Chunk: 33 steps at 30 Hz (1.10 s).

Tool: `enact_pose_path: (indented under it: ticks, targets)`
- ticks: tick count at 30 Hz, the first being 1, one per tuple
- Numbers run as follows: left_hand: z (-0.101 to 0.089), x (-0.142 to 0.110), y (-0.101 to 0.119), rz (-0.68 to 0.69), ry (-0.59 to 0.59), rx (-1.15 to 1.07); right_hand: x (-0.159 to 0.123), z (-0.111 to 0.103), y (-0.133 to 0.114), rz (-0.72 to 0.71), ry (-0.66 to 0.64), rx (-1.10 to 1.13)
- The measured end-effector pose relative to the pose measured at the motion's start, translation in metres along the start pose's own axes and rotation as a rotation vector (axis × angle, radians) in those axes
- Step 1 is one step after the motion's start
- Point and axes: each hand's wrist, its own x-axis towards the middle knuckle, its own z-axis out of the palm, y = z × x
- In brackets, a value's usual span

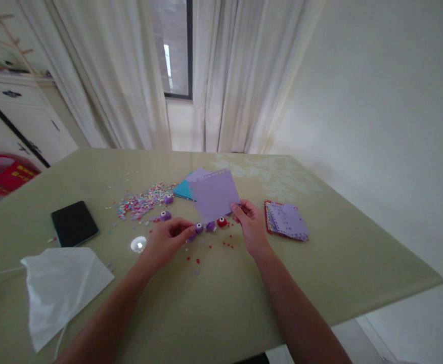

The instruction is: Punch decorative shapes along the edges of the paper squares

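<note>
Confetti shapes (pixel 144 201) on the left are too small for me to read; the held purple sheet (pixel 214 196) partly hides blue paper (pixel 182 190); my view cuts off the far-left cabinet (pixel 26 93).

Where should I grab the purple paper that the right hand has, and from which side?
I'd pinch the purple sheet by its right edge, near the lower corner, coming from the right. That edge looks straight and plain, while the top and left edges are notched. The right hand pinches it there, between thumb and fingers, which suits something thin and flat.
</note>
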Motion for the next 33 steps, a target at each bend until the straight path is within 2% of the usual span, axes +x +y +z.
enact_pose_path:
  ticks: [3, 5, 7, 10, 12, 13, 15, 17, 19, 21, 25, 30, 33]
  targets:
    - [0.002, -0.001, 0.002, 0.001, 0.042, -0.072, 0.004, -0.008, -0.001, -0.002, 0.025, -0.006]
    - [0.001, -0.002, 0.004, 0.010, 0.132, -0.187, 0.004, -0.011, -0.003, -0.006, -0.072, -0.067]
    - [-0.003, -0.001, 0.005, -0.006, 0.170, -0.242, 0.000, -0.011, -0.004, -0.009, -0.227, -0.146]
    - [-0.012, 0.001, 0.007, -0.061, 0.065, -0.157, -0.005, -0.010, -0.002, 0.009, -0.403, -0.230]
    - [-0.019, 0.002, 0.008, -0.053, 0.064, -0.103, -0.008, -0.007, 0.002, 0.019, -0.425, -0.219]
    - [-0.021, 0.003, 0.009, -0.039, 0.119, -0.098, -0.010, -0.005, 0.005, 0.008, -0.405, -0.214]
    - [-0.026, 0.003, 0.010, -0.022, 0.304, -0.144, -0.016, 0.001, 0.011, -0.075, -0.358, -0.294]
    - [-0.028, 0.004, 0.011, -0.015, 0.469, -0.232, -0.025, 0.011, 0.016, -0.262, -0.364, -0.562]
    - [-0.029, 0.005, 0.012, 0.010, 0.532, -0.312, -0.035, 0.022, 0.019, -0.453, -0.462, -0.845]
    - [-0.027, 0.005, 0.013, 0.048, 0.518, -0.340, -0.043, 0.032, 0.023, -0.560, -0.545, -1.057]
    - [-0.023, 0.003, 0.018, 0.059, 0.439, -0.312, -0.046, 0.039, 0.030, -0.666, -0.579, -1.278]
    - [-0.017, -0.002, 0.021, 0.023, 0.418, -0.280, -0.046, 0.034, 0.029, -0.760, -0.665, -1.364]
    - [-0.016, 0.000, 0.016, 0.024, 0.448, -0.351, -0.045, 0.035, 0.027, -0.737, -0.732, -1.320]
